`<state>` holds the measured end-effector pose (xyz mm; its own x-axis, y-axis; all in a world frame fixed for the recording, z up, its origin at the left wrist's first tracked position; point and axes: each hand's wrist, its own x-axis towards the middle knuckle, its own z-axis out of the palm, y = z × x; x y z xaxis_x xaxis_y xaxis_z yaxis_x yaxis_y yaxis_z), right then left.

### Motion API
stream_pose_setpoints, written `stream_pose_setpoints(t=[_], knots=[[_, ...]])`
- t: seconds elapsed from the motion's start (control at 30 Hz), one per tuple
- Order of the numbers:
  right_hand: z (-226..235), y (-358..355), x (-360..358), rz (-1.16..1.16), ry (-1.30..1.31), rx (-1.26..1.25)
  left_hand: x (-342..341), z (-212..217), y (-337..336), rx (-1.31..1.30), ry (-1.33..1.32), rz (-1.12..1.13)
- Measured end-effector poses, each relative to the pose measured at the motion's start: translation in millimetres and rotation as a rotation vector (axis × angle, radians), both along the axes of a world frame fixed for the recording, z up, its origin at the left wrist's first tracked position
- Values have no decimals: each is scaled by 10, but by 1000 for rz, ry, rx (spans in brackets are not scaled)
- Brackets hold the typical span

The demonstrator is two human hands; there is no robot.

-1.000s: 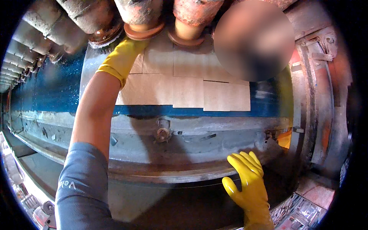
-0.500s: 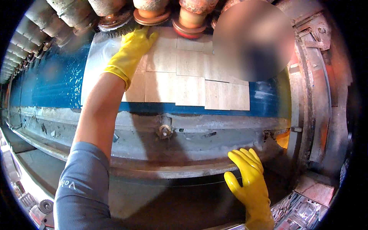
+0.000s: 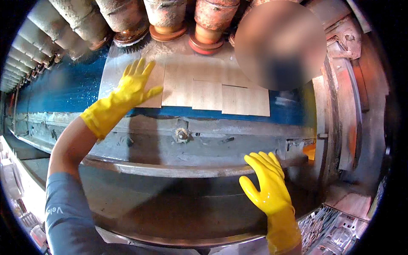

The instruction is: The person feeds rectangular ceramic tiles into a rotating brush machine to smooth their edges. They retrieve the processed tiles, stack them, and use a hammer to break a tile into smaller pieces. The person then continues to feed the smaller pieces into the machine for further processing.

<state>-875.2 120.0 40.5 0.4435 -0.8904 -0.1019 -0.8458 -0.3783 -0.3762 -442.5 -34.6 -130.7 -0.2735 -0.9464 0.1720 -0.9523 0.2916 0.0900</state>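
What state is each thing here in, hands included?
Left hand: gloved, fingers spread, flat on the leftmost tile.
Right hand: gloved, open, at the machine's rim.
Tiles: lying flat, edge to edge, on the belt.
Belt: blue, wet.
Polishing heads: crusted, above the tiles.

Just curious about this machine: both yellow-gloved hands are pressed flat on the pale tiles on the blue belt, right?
Not quite. The head view shows only the left hand flat on the pale tiles on the blue belt. The right hand is lower down, at the machine's grey metal edge.
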Motion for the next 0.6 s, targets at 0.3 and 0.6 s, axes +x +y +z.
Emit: stream_pose_setpoints(t=[0.3,0.6], knots=[[-195,139,-56,94,-33,-144,181,-111,619,78,-134,70],[-197,218,-152,58,-29,-54,33,1040,1130,333,-92,109]])
